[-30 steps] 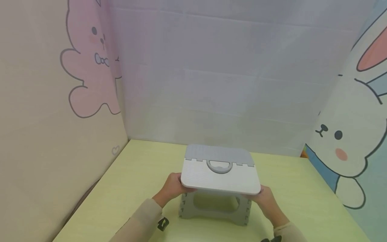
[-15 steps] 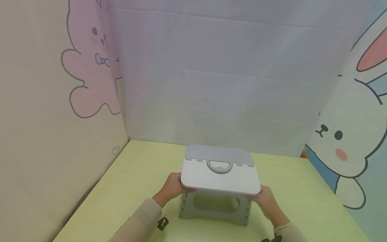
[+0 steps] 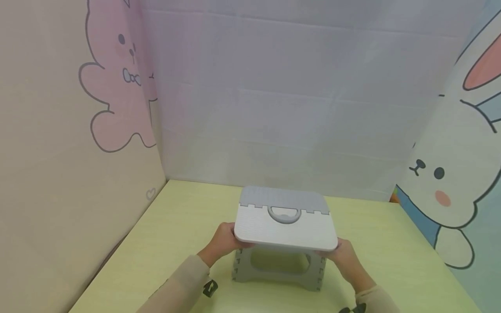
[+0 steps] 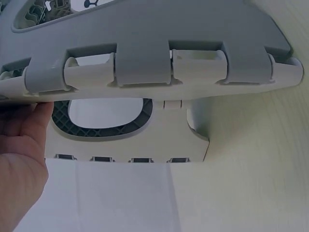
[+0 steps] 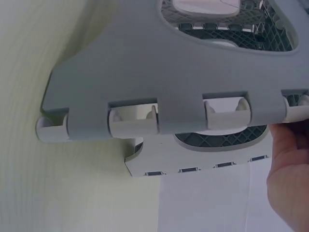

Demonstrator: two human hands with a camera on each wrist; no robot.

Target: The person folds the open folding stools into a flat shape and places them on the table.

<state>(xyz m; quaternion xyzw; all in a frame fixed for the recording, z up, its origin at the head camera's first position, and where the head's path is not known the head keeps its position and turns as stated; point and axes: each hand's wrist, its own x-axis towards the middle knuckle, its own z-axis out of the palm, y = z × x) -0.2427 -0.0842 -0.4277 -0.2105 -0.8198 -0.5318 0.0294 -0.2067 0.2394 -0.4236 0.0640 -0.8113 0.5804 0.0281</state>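
Observation:
A folding step stool (image 3: 283,234) stands unfolded on the pale yellow table, its top half white and half grey with a small carry handle (image 3: 285,221) lying flat in the middle. My left hand (image 3: 226,240) grips the left edge of the top, and my right hand (image 3: 339,254) grips the right edge. In both, the fingers pass beneath the top, where the head view hides them. The left wrist view has a grey hinged leg panel (image 4: 145,48) beside the left hand (image 4: 21,169). A matching grey panel (image 5: 125,72) shows near the right hand (image 5: 292,176).
The yellow table (image 3: 188,200) runs back to a plain whitish curtain (image 3: 250,108). On the left is a wall sheet with a pink cartoon figure (image 3: 117,87); a white cartoon rabbit (image 3: 462,174) is printed on the right one.

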